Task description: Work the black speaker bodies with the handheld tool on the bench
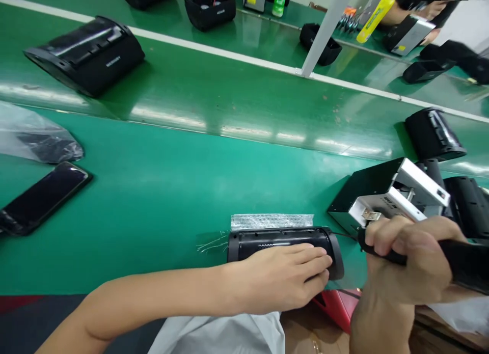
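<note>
A black speaker housing (248,244) lies on its side at the near edge of the green mat. Across its top rests my left hand (290,275), fingers stretched out flat on the casing; the thumb is hidden. My right hand (412,257) is closed around a black electric screwdriver (464,265), whose thin bit points left at the housing's right end. Whether the bit touches the housing I cannot tell. Just beyond that hand stands a black and silver screw feeder (382,196). A strip of clear bubble wrap (271,221) lies along the housing's far side.
A phone (46,198) and a plastic bag (34,135) lie at left. Further black housings stand on the raised green bench, one at far left (87,56), another at right (433,135). A grey post (324,33) rises at the back. Another person works beyond it.
</note>
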Action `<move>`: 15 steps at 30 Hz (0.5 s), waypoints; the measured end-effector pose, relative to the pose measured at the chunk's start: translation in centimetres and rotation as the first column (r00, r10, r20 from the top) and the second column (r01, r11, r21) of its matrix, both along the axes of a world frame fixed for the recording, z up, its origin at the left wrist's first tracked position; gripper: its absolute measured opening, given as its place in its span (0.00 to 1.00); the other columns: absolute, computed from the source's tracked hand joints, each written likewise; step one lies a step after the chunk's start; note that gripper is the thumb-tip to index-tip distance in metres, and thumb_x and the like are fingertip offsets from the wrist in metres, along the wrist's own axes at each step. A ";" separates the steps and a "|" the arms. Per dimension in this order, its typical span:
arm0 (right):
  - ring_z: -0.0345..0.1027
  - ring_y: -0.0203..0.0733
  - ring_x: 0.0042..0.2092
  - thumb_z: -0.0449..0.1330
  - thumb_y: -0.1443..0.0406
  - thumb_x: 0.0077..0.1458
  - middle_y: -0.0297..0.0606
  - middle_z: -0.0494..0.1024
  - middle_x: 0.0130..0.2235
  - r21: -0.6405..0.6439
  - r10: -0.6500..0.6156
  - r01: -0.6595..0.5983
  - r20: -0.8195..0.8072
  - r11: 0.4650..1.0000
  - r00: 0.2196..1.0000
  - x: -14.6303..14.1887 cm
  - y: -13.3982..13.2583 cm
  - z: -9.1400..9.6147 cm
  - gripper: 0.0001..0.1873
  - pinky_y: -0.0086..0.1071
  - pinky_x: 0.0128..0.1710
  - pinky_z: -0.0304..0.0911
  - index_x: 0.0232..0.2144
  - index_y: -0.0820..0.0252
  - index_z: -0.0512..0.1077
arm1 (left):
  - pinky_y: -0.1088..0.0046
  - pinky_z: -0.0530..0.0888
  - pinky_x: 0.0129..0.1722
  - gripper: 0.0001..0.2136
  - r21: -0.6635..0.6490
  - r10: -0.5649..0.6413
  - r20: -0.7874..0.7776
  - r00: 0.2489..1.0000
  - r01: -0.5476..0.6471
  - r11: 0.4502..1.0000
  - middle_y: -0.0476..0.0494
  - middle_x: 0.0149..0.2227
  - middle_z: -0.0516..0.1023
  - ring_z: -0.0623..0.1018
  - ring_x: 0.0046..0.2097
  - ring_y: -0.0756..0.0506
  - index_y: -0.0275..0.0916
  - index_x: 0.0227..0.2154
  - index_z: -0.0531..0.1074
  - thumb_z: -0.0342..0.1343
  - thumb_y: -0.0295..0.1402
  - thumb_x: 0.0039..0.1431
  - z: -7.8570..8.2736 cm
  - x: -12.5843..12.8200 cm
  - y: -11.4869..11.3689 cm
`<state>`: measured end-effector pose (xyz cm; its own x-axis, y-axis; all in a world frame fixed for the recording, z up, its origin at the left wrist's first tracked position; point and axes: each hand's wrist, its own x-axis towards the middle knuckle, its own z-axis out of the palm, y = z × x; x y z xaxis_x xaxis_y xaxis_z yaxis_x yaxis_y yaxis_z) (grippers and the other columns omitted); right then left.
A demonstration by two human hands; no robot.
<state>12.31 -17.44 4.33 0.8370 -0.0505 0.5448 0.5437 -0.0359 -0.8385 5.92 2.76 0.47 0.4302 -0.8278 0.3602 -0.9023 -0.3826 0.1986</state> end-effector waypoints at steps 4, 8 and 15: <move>0.50 0.34 0.15 0.52 0.68 0.47 0.26 0.56 0.18 -0.032 0.082 -0.081 0.047 0.996 0.995 0.4 -0.9 -0.3 0.03 0.34 0.15 0.52 0.23 0.58 0.61 | 0.67 0.61 0.71 0.17 0.033 0.003 -0.027 1.000 -0.002 0.999 0.38 0.66 0.69 0.67 0.68 0.42 0.32 0.58 0.74 0.46 0.27 0.73 0.4 0.1 0.1; 0.50 0.31 0.15 0.53 0.72 0.44 0.25 0.54 0.18 0.009 0.019 -0.019 0.038 1.000 0.999 0.7 0.8 0.2 0.07 0.31 0.15 0.54 0.21 0.59 0.57 | 0.66 0.63 0.70 0.16 0.041 -0.005 -0.001 1.000 0.005 0.999 0.35 0.66 0.70 0.69 0.67 0.41 0.31 0.57 0.74 0.50 0.28 0.72 0.5 0.2 0.2; 0.56 0.31 0.16 0.60 0.62 0.62 0.26 0.58 0.19 -0.071 0.051 -0.049 0.024 0.996 0.998 0.0 -0.4 2.8 0.19 0.29 0.15 0.57 0.22 0.59 0.60 | 0.66 0.63 0.70 0.19 0.017 0.008 -0.009 1.000 -0.008 1.000 0.37 0.66 0.69 0.70 0.67 0.43 0.31 0.62 0.69 0.49 0.27 0.72 -0.3 -0.2 0.0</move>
<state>12.27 -17.81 7.08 0.8231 0.0301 0.5671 0.5677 -0.0663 -0.8206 5.68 2.75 0.16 0.4397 -0.8304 0.3422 -0.8976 -0.3930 0.1997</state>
